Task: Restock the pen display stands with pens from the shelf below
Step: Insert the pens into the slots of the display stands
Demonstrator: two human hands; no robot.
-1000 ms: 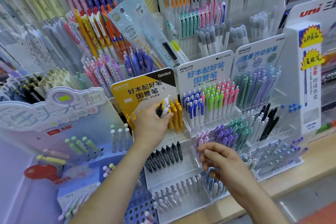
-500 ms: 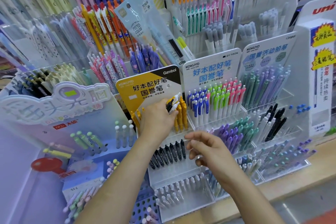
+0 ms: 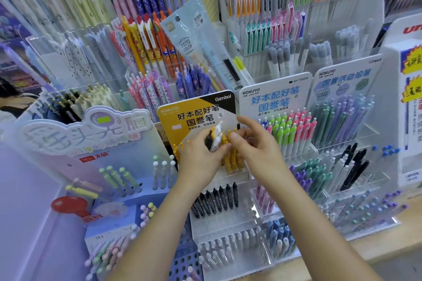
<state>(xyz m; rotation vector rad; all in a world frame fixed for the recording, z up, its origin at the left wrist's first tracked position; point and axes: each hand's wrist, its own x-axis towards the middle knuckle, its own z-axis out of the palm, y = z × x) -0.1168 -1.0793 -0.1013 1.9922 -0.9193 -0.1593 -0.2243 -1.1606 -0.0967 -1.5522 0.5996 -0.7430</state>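
Two bare forearms cross the lower part of the view toward the yellow-and-black cardboard header card (image 3: 196, 112) printed Kokuyo and Gambol. Every place below is given from that card.

Nearest the viewer and well below the card is the lowest step of a clear acrylic tiered stand (image 3: 228, 221). It holds a row of pale white pens with rounded caps (image 3: 228, 246). Left of them sits a blue plastic tray punched with round holes (image 3: 182, 264). One step closer to the card, glossy black clip pens (image 3: 217, 201) stand side by side, leaning slightly back. Directly under the card, the top step carries matte mustard-yellow pens (image 3: 231, 159), packed tight.

In front of those yellow pens is the left hand (image 3: 198, 162). Its fingers are curled round a small bundle of slim plastic pens in black, white and yellow (image 3: 214, 138), and the ends of these pens tilt up across the card's lower edge. The right hand (image 3: 260, 153) is just right of the bundle, with its fingers spread and loosely bent. Its index finger points up past the card's right edge. Its thumb tip is beside the bundle, but whether it touches cannot be told.

Right of the card stands a white card with blue lettering (image 3: 274, 98), above green, pink and blue clip pens (image 3: 290, 130). Beyond the yellow-and-black card, a translucent pale-blue packet marked PIECED COLOR (image 3: 189, 36) leans among blurred racks of coloured pens.
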